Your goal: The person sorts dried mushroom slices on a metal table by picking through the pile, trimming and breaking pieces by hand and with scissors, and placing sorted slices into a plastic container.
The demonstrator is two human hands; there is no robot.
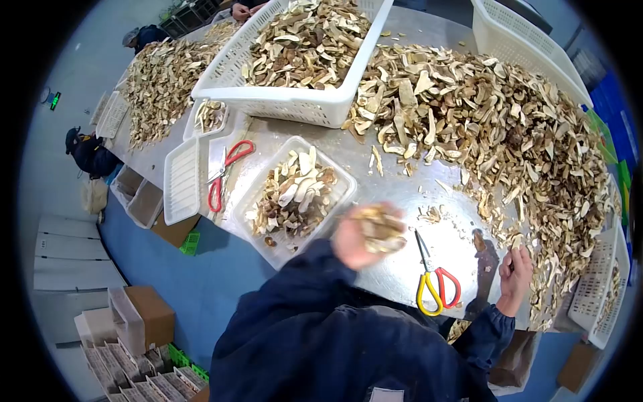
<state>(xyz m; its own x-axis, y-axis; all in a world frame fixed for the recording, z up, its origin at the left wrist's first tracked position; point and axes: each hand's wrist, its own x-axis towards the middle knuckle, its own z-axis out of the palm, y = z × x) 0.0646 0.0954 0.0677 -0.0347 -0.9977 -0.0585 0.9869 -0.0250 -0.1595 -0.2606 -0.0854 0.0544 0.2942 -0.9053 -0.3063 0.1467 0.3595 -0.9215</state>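
Note:
My left hand [355, 241], blurred by motion, holds several dried mushroom slices [380, 229] above the metal table, just right of a clear plastic tray [348, 186] partly filled with slices. My right hand [514, 278] is at the near edge of a large pile of dried slices [495, 120], its fingers bent together at a slice by the fingertips. Scissors with one yellow and one red handle [439, 291] lie between my hands, blades pointing away from me.
A white basket [288, 104] full of slices stands beyond the tray. Red-handled scissors [228, 167] and a white lid [182, 181] lie at left. Another basket [596, 288] is at right. Across the table, a co-worker's hands [241, 12] show.

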